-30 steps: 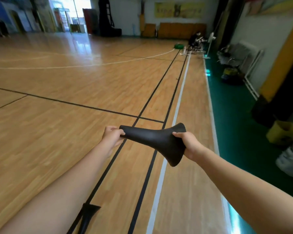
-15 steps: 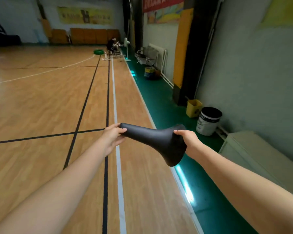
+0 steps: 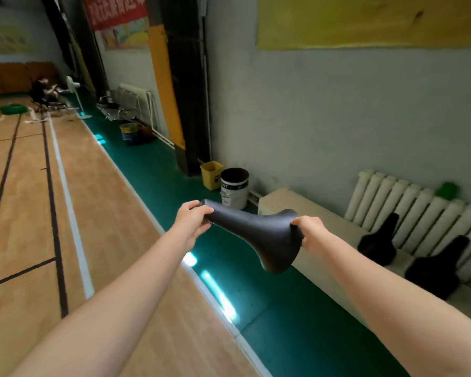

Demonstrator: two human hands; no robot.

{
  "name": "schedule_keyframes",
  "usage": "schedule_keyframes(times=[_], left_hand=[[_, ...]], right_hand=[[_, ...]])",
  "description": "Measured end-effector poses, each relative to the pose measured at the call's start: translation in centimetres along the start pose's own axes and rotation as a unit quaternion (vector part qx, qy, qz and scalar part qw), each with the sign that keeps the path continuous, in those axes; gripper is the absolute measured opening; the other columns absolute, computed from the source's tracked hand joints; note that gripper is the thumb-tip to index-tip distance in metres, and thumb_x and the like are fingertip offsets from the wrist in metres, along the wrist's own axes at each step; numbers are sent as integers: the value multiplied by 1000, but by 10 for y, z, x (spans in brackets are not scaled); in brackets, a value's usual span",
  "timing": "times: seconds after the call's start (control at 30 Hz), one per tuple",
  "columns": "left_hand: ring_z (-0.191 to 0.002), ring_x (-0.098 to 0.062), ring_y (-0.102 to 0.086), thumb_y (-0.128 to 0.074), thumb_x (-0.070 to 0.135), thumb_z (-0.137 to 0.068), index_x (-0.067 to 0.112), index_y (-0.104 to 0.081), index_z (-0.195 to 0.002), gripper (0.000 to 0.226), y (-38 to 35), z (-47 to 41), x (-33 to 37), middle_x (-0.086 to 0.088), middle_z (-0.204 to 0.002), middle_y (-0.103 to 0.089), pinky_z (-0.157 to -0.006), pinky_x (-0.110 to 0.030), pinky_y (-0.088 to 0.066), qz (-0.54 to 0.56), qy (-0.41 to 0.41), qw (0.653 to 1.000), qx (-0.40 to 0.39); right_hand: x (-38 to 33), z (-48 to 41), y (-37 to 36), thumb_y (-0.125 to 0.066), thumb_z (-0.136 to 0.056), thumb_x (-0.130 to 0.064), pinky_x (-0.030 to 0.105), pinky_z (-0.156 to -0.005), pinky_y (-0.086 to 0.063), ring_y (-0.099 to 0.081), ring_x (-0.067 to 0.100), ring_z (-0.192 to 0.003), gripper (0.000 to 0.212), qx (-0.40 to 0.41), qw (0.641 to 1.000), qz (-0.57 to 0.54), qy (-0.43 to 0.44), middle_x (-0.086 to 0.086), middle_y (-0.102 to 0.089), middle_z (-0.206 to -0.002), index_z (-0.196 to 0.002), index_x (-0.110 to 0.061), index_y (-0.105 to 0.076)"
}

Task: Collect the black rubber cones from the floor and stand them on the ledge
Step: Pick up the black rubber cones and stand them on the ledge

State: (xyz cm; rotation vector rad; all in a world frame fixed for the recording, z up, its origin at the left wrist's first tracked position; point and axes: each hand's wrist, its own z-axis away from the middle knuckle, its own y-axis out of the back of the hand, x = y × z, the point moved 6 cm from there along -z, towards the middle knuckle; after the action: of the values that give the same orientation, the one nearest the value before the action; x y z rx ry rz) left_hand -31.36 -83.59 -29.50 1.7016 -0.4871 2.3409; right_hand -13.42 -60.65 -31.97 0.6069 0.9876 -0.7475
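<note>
I hold one black rubber cone [image 3: 259, 229] sideways in front of me, over the green floor strip. My left hand [image 3: 192, 221] grips its narrow tip. My right hand [image 3: 309, 234] pinches the rim of its wide base. To the right a cream ledge [image 3: 291, 204] runs along the wall. Two more black cones stand upright on it, one [image 3: 379, 240] nearer the middle and one [image 3: 438, 268] further right.
A white radiator [image 3: 408, 208] stands behind the ledge with a green object [image 3: 447, 189] on top. A white bucket [image 3: 234, 190] and a yellow bin [image 3: 211, 174] sit on the green strip by a black and yellow pillar [image 3: 180, 104]. Wooden court floor [image 3: 65, 213] spreads to the left.
My view has swung right, from the open court to the wall. The ledge, the radiator and the two standing cones have come into sight. Both hands keep their hold on the cone.
</note>
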Motion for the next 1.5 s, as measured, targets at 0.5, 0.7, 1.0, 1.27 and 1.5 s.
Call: schedule_keyframes(times=[0.5, 0.7, 1.0, 1.27, 1.5], left_hand=[[-115, -29, -54, -63, 3, -88, 6, -49, -134, 48, -427, 82, -113, -17, -135, -49, -92, -31, -50, -157, 63, 940, -296], [-128, -32, -47, -62, 4, -89, 11, -43, -141, 56, -534, 112, -146, -16, -141, -45, -99, -38, -49, -213, 57, 892, -394], [-116, -28, -56, -66, 13, -87, 14, -51, -132, 47, -682, 80, -169, -11, -131, -55, -84, -34, -55, -254, 62, 854, -450], [-92, -17, -59, -70, 11, -83, 18, -58, -122, 41, -782, 62, -169, 1, -101, -59, -78, -30, -56, -262, 73, 803, -531], [-101, -17, -61, -69, 5, -83, 19, -55, -129, 50, -847, 81, -191, 2, -106, -58, -81, -28, -55, -278, 76, 754, -590]], right_hand=[[90, 17, 395, -58, -90, -7, 46, -105, -41, -51, 36, -117, 39, 264, 945, -144, -127, 22, -55, -120, -127, 1, -49], [128, 24, 472, -61, -87, -11, 46, -100, -45, -56, 32, -105, 30, 339, 902, -221, -150, 17, -60, -108, -116, -4, -57], [118, -26, 551, -59, -87, -8, 46, -100, -45, -56, 33, -106, 28, 397, 871, -242, -157, 19, -58, -114, -114, -4, -56], [114, -71, 598, -59, -87, -8, 47, -92, -48, -58, 32, -99, 20, 444, 835, -286, -155, 17, -60, -108, -106, -7, -58], [131, -84, 646, -52, -91, -6, 45, -88, -50, -57, 32, -97, 16, 469, 812, -308, -162, 16, -57, -109, -107, -8, -54]])
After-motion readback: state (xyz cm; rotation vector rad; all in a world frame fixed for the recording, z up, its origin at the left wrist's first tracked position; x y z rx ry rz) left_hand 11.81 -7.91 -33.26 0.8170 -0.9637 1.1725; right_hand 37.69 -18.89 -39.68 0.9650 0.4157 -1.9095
